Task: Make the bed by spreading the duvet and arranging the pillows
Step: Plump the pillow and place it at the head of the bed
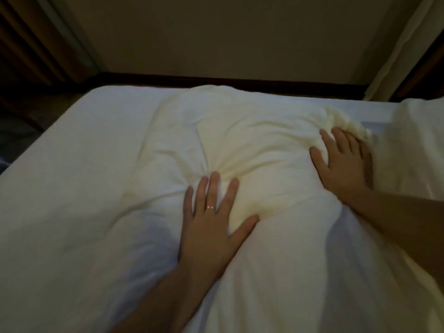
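Pressing flat on the pillow [252,150], the left hand [211,224] is lying with fingers spread, a ring [211,207] glinting on one. The right hand [341,159] is resting open against the pillow's right end, fingers straight. The pillow is lying crumpled mid-bed [72,164], on white bedding. More white fabric [418,140] is bunching at the right, near the curtain [403,44].

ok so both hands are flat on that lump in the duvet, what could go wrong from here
1. The left hand and right hand only press flat on the duvet, so the bunched lump may shift sideways rather than flatten.
2. Creases radiating from the left fingertips could get pressed in.
3. The bare sheet on the left may remain uncovered.
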Tool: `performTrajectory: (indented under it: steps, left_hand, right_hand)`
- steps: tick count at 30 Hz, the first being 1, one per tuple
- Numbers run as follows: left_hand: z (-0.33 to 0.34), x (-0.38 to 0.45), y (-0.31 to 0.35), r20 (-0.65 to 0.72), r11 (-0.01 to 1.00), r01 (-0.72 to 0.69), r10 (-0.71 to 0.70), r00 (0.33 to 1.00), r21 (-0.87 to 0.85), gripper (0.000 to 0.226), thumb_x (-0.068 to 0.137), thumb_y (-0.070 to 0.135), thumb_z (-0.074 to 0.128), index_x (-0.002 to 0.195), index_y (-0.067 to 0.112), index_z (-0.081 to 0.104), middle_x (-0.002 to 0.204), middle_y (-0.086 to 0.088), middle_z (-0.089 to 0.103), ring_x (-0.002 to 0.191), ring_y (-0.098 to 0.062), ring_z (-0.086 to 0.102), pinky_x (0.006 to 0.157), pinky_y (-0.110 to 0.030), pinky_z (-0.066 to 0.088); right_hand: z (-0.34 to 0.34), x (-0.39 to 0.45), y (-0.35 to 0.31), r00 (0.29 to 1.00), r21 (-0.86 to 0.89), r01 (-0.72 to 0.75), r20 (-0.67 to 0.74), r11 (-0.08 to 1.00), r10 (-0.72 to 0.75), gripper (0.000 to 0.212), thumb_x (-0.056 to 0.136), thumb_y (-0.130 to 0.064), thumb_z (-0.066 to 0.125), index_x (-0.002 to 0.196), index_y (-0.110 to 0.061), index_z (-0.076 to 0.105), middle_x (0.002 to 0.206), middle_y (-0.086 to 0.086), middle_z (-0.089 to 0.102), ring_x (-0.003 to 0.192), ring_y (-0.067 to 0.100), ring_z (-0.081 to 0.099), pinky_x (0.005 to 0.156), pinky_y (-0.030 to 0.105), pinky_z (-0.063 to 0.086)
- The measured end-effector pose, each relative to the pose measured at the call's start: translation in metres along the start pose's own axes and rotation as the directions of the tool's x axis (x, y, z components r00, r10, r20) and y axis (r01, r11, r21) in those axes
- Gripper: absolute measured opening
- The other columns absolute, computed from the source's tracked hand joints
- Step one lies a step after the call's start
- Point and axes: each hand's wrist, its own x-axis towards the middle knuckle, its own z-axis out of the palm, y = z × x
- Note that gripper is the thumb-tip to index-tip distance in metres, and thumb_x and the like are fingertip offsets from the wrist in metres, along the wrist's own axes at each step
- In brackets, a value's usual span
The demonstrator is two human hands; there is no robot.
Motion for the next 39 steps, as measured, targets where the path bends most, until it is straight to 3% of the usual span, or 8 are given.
performTrajectory:
  steps: [4, 8, 12, 17, 23, 32, 36, 39]
  left_hand:
    - [-0.004, 0.000, -0.006, 0.017, 0.999, 0.019, -0.019, 1.000, -0.039, 0.084, 0.089, 0.082, 0.018, 0.151, 0.029, 0.042, 0.159, -0.014, 0.033, 0.147, -0.032, 0.030, 0.121, -0.053, 0.014]
    - [-0.033, -0.010, -0.013, 0.139, 0.997, 0.002, 0.009, 0.990, -0.083, 0.097, 0.076, 0.088, 0.004, 0.156, 0.037, 0.025, 0.166, -0.007, 0.017, 0.152, -0.026, 0.014, 0.122, -0.047, 0.001]
    - [-0.049, -0.101, -0.065, -0.026, 0.995, -0.090, 0.091, 0.995, 0.031, 0.065, 0.099, 0.066, 0.028, 0.147, 0.028, 0.049, 0.155, -0.008, 0.042, 0.144, -0.028, 0.038, 0.120, -0.052, 0.019]
    - [-0.099, -0.187, -0.132, 0.283, 0.893, 0.437, -0.448, 0.848, 0.104, 0.069, 0.097, 0.065, 0.016, 0.158, 0.033, 0.017, 0.162, -0.002, 0.030, 0.145, -0.025, 0.035, 0.117, -0.058, 0.018]
    - [-0.140, -0.290, -0.009, -0.014, 0.993, -0.067, 0.066, 0.998, -0.094, 0.060, 0.100, 0.059, 0.032, 0.150, 0.028, 0.044, 0.157, -0.003, 0.039, 0.144, -0.027, 0.038, 0.118, -0.053, 0.024]
    - [-0.147, -0.386, -0.026, 0.023, 0.945, 0.317, -0.319, 0.947, 0.077, 0.069, 0.098, 0.055, 0.025, 0.146, 0.011, 0.048, 0.153, -0.014, 0.044, 0.141, -0.034, 0.040, 0.116, -0.056, 0.025]
    - [-0.155, -0.471, 0.016, 0.125, 0.998, -0.060, 0.057, 0.991, 0.023, 0.060, 0.102, 0.054, 0.029, 0.155, 0.025, 0.034, 0.162, -0.003, 0.029, 0.149, -0.025, 0.029, 0.119, -0.052, 0.023]
    - [-0.145, -0.515, -0.030, 0.133, 0.984, 0.067, -0.089, 0.987, 0.162, 0.064, 0.100, 0.056, 0.033, 0.155, 0.023, 0.035, 0.164, -0.008, 0.023, 0.149, -0.030, 0.026, 0.121, -0.052, 0.020]
  right_hand:
    - [-0.056, 0.015, -0.033, 0.944, -0.102, -0.108, 0.301, 0.989, 0.134, 0.052, 0.102, -0.043, 0.034, 0.149, -0.021, 0.039, 0.156, 0.010, 0.034, 0.145, 0.029, 0.025, 0.119, 0.047, 0.015]
    - [-0.099, -0.083, -0.132, 0.985, 0.070, 0.167, 0.041, 0.983, -0.170, 0.048, 0.103, -0.038, 0.033, 0.145, -0.018, 0.045, 0.150, 0.011, 0.044, 0.140, 0.031, 0.036, 0.119, 0.048, 0.017]
    - [-0.084, -0.232, -0.099, 0.945, -0.126, 0.238, 0.258, 0.963, -0.200, 0.062, 0.100, -0.056, 0.016, 0.153, -0.030, 0.034, 0.160, 0.009, 0.031, 0.147, 0.031, 0.027, 0.121, 0.048, 0.013]
    - [-0.117, -0.262, -0.079, 0.970, -0.228, 0.069, 0.244, 0.971, -0.012, 0.069, 0.094, -0.046, 0.018, 0.142, -0.006, 0.047, 0.146, 0.024, 0.046, 0.134, 0.039, 0.042, 0.114, 0.052, 0.025]
    - [-0.162, -0.384, -0.165, 0.908, -0.002, 0.270, 0.334, 0.963, -0.254, 0.067, 0.096, -0.058, 0.010, 0.156, -0.031, 0.023, 0.164, 0.005, 0.020, 0.151, 0.025, 0.013, 0.122, 0.042, -0.001]
    - [-0.206, -0.463, -0.133, 0.976, -0.011, -0.017, 0.215, 1.000, 0.019, 0.069, 0.096, -0.047, 0.026, 0.145, -0.002, 0.042, 0.150, 0.019, 0.042, 0.140, 0.034, 0.036, 0.120, 0.045, 0.012]
    - [-0.213, -0.566, -0.153, 0.886, 0.131, 0.283, 0.343, 0.950, -0.312, 0.063, 0.101, -0.051, 0.031, 0.152, -0.015, 0.037, 0.160, 0.010, 0.029, 0.148, 0.027, 0.026, 0.123, 0.044, 0.012]
    - [-0.199, -0.603, -0.093, 0.880, 0.021, 0.258, 0.407, 0.966, -0.244, 0.067, 0.101, -0.055, 0.029, 0.155, -0.016, 0.030, 0.162, 0.010, 0.022, 0.151, 0.026, 0.019, 0.124, 0.041, 0.010]
